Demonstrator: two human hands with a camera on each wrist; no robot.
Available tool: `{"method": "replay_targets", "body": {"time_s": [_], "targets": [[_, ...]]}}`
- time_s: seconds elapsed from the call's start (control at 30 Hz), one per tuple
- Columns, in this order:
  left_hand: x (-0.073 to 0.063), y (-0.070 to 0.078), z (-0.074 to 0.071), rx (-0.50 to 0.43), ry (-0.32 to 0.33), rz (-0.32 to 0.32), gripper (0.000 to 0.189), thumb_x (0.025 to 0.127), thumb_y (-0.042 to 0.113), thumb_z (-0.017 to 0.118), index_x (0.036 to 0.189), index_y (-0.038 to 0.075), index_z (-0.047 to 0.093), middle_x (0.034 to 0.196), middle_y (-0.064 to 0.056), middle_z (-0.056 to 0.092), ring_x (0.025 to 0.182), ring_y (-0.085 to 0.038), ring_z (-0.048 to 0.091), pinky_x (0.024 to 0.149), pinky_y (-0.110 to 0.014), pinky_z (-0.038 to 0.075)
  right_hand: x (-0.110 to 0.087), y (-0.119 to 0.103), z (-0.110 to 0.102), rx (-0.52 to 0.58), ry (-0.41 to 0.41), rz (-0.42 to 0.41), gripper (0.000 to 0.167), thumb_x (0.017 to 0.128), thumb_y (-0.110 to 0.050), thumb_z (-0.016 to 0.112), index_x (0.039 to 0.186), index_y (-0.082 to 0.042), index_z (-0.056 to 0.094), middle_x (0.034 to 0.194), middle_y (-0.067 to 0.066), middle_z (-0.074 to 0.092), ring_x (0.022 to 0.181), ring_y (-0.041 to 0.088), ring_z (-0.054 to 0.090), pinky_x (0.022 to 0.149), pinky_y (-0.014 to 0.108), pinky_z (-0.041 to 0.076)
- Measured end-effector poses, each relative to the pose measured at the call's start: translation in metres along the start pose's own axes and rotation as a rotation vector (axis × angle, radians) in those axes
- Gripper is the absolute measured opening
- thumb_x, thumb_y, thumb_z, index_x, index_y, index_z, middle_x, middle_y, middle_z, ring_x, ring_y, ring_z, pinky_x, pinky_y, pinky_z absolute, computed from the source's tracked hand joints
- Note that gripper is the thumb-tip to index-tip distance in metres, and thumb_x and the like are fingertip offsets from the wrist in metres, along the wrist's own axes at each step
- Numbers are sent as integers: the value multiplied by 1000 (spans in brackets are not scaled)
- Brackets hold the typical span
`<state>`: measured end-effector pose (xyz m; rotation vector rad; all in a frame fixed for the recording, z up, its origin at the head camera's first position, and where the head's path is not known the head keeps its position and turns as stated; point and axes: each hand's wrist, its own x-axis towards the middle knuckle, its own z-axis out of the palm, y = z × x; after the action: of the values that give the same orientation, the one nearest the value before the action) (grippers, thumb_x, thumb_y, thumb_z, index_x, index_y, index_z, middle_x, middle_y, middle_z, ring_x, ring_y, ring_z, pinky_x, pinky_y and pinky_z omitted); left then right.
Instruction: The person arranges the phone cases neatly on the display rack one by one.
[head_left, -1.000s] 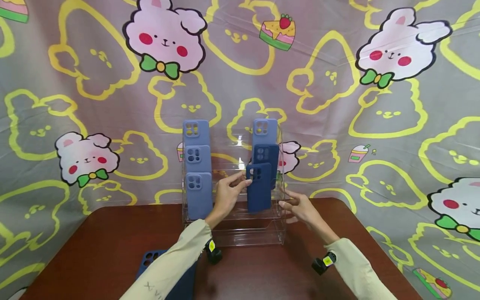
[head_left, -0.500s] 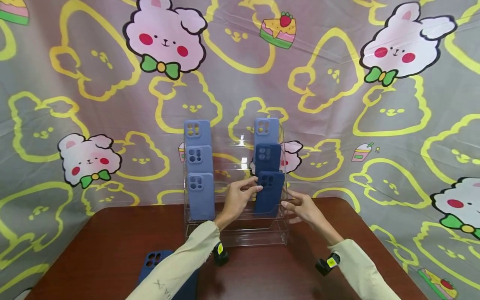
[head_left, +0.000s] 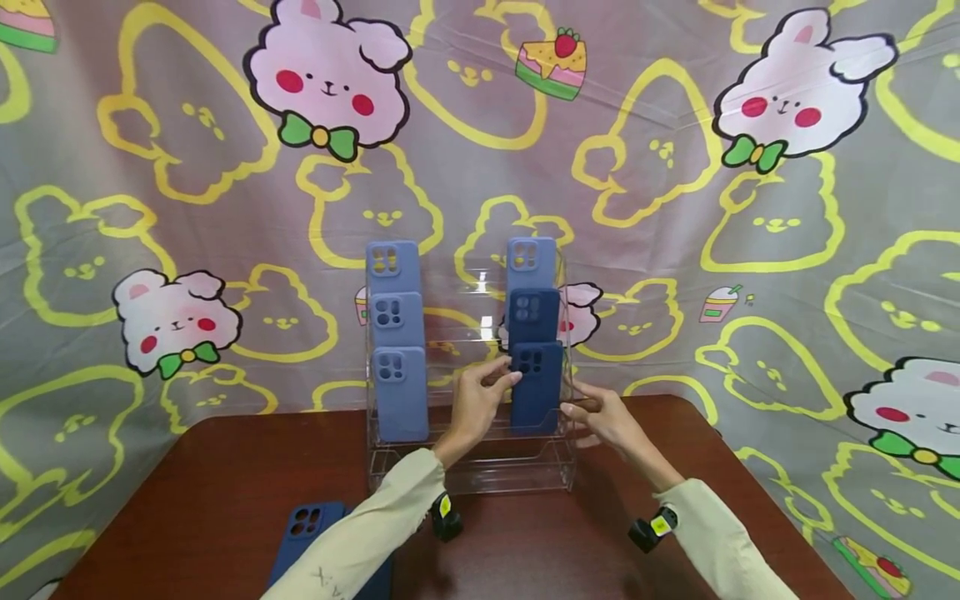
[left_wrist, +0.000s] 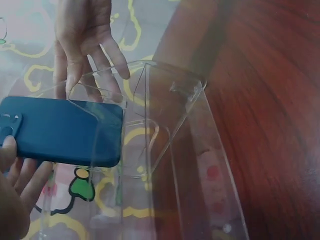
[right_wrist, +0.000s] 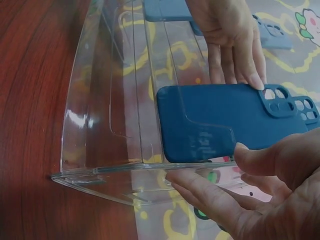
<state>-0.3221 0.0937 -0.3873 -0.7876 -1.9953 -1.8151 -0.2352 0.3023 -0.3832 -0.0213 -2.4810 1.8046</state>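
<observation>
A dark blue phone case (head_left: pixel 536 396) stands upright in the lower right slot of a clear plastic display rack (head_left: pixel 480 479). My left hand (head_left: pixel 477 407) pinches its left edge by the camera cutouts, thumb on the front and fingers behind. The left wrist view shows that thumb on the case (left_wrist: pixel 60 130). My right hand (head_left: pixel 609 421) holds the rack's right side wall, with thumb (right_wrist: pixel 245 155) by the case's edge and fingers (right_wrist: pixel 200 192) along the outside. Another dark blue case (head_left: pixel 534 312) and a light blue case (head_left: pixel 531 254) stand above it in the right column.
Three light blue cases fill the left column, the lowest case (head_left: pixel 401 400) in front. More dark blue cases (head_left: pixel 300 542) lie on the brown table (head_left: pixel 195 492), partly under the left sleeve. A patterned cloth (head_left: pixel 660 275) hangs behind the rack.
The dark blue case in my left hand has moved right and down into the lower right slot, and my left hand has gone with it. My right hand stays at the rack's side.
</observation>
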Motion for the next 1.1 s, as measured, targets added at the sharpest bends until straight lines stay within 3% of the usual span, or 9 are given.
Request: {"method": "replay_targets", "body": {"time_s": [0.1,0.23,0.4,0.47,0.63,0.7,0.83,0.97,1.1], "targets": [[0,2,-2,-2,-18,-3,29,90,2,81,119,-3,78,100,-21,79,79,-29,76,63,-34,66,0,-1,2,-2,6,5,63,106,-6,60,163,-3,33,138,39,58,103,42,74,75,54,67],[-1,5,-5,-14,-56,-28,32,92,-3,76,124,-3,75,102,-24,78,82,-38,77,65,-56,65,1,-2,3,1,16,6,63,106,-5,61,163,-4,34,138,38,58,102,39,74,76,53,67],[-5,8,-11,6,-82,-48,36,94,-3,75,130,-1,73,109,-23,77,87,-36,78,66,-50,67,3,-1,4,-10,16,4,63,106,-5,61,163,-3,34,137,39,59,102,40,74,76,54,67],[-8,9,-13,36,-83,-39,36,94,-1,76,130,1,73,112,-22,77,81,-34,78,64,-44,68,3,0,3,-11,14,0,63,106,-5,61,163,-2,33,137,39,59,102,40,75,75,54,67],[-13,8,-22,138,-85,28,37,92,2,78,129,3,74,116,-17,78,92,-29,77,82,-44,66,3,3,1,22,2,-8,64,106,-6,61,163,-1,32,136,40,59,99,38,75,75,55,67],[-14,8,-27,137,-98,40,37,92,1,78,129,3,74,116,-16,78,103,-29,76,89,-48,63,4,4,0,33,-6,-19,64,106,-7,62,162,0,33,137,40,58,101,38,75,75,54,67],[-17,9,-38,130,-112,44,41,92,1,78,132,5,73,119,-15,77,108,-30,74,91,-52,62,5,6,-3,37,-37,-46,65,106,-8,63,162,2,31,140,39,56,105,40,74,76,53,67],[-24,14,-50,191,-109,72,41,91,4,79,132,9,74,128,-11,75,119,-29,70,101,-50,58,5,9,-7,60,-65,-41,67,106,-8,62,163,4,28,143,40,53,105,36,75,78,52,67],[-36,23,-65,243,-138,69,40,92,3,78,131,13,75,125,-6,76,100,-24,75,82,-31,61,5,11,-11,88,-90,-23,67,106,-7,62,163,4,28,147,40,50,107,33,73,82,52,67]]}}
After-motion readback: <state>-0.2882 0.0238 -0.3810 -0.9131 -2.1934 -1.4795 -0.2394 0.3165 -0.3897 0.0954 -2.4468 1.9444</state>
